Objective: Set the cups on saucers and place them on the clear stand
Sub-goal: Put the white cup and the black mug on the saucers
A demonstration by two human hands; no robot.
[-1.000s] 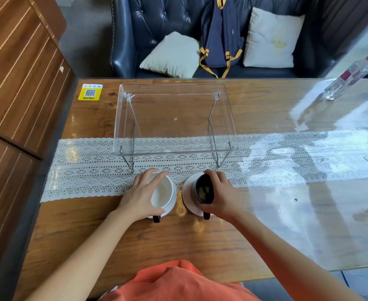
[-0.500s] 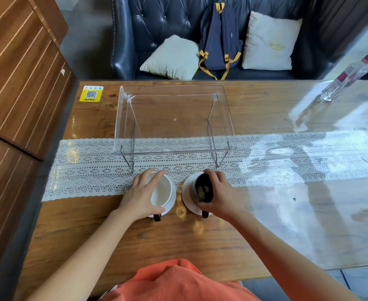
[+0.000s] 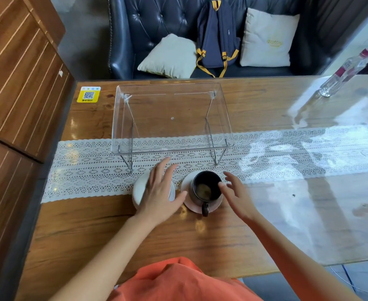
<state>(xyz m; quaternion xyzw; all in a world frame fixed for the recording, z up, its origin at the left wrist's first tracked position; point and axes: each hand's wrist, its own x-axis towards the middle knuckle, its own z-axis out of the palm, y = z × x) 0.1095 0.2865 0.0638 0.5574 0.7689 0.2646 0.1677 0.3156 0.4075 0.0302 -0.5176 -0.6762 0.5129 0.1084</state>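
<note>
left hand [image 3: 160, 192]: fingers spread — white cup [image 3: 140, 190] being covered, lower centre
right hand [image 3: 237, 195]: spread, nothing being held — beside black cup [image 3: 206, 189]

Person, seated at table edge: orange garment [image 3: 178, 281] of plain woven cloth, softly creased, filling the lower middle of the view. Both forearms bare to where they leave the view, no sleeves visible. Left hand [image 3: 159, 192] and right hand [image 3: 238, 197] bare: no gloves, rings, watch or bracelets on either wrist.
</note>
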